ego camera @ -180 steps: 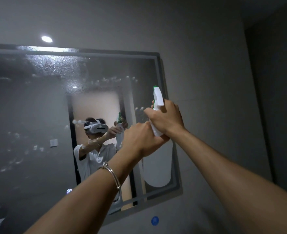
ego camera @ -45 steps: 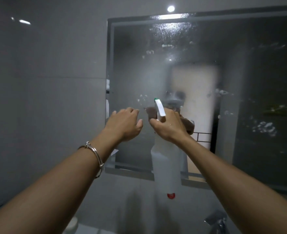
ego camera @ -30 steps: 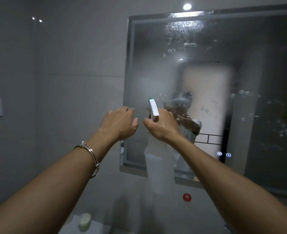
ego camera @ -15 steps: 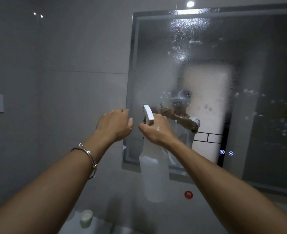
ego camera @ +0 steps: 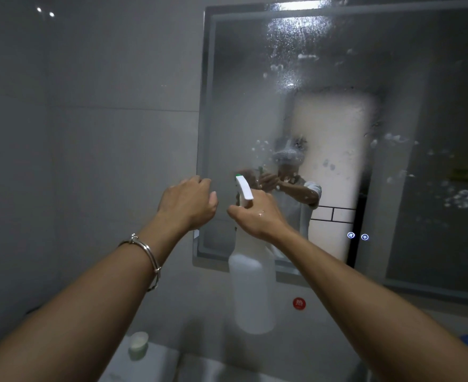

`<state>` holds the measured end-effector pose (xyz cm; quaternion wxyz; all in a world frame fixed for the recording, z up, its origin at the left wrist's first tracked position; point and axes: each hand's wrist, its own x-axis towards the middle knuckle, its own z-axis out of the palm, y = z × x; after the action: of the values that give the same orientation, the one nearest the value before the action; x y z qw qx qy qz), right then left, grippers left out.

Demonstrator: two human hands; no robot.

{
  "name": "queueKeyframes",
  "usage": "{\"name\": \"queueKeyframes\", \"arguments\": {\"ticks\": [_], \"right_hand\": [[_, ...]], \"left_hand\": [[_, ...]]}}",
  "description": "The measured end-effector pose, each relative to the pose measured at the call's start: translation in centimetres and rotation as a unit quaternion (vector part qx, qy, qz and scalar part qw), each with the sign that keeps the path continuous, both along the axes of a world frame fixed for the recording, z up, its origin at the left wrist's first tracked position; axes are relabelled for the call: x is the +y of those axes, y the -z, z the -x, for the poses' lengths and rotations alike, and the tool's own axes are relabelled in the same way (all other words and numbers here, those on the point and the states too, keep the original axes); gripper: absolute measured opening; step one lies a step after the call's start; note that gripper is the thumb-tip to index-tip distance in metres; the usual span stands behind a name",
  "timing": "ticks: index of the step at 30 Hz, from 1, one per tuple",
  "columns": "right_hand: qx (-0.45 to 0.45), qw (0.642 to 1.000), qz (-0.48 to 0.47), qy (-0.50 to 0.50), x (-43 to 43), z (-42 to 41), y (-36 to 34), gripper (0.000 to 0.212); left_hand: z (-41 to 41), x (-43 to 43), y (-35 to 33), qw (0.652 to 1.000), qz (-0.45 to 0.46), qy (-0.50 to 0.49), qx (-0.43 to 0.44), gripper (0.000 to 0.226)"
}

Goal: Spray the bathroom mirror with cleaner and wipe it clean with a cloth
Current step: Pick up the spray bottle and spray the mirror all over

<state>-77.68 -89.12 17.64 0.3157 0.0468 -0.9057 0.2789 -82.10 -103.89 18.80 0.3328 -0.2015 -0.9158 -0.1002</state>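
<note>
The large rectangular wall mirror with a grey frame [ego camera: 337,128] fills the upper right of the frame, its glass fogged with fine spray and dotted with white foam blobs, thickest near the top and at the right edge. A translucent white plastic spray bottle with a white trigger head and green nozzle tip [ego camera: 252,288] hangs upright at centre frame, before the mirror's lower left corner. The right hand [ego camera: 255,213] is wrapped around the bottle's neck just under the trigger head, fingers closed on it, its back wet. The left hand [ego camera: 188,205] sits just beside it to the left, loosely curled and holding nothing, apart from the bottle. A silver metal bracelet [ego camera: 147,257] circles the left wrist. On the grey wall below the mirror is a small round red sticker [ego camera: 299,303]. At lower left, a small white cup [ego camera: 138,341] stands on the pale bench [ego camera: 158,365].
</note>
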Motion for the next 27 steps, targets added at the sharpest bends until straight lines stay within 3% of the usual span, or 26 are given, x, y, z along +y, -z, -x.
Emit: {"name": "queueKeyframes", "arguments": {"ticks": [9,17,27], "right_hand": [[0.012,0.999,-0.019,0.025,1.8,-0.5,0.9,0.019],[-0.010,0.999,0.019,0.036,4.5,-2.0,1.2,0.025],[-0.014,0.993,-0.009,0.114,8.2,-3.3,2.0,0.021]], "left_hand": [[-1.1,1.6,0.3,1.000,0.007,0.005,-0.007,0.043],[-2.0,3.9,0.4,1.000,0.010,0.019,-0.015,0.044],[-3.4,7.2,0.7,0.999,0.021,0.046,-0.012,0.045]]}}
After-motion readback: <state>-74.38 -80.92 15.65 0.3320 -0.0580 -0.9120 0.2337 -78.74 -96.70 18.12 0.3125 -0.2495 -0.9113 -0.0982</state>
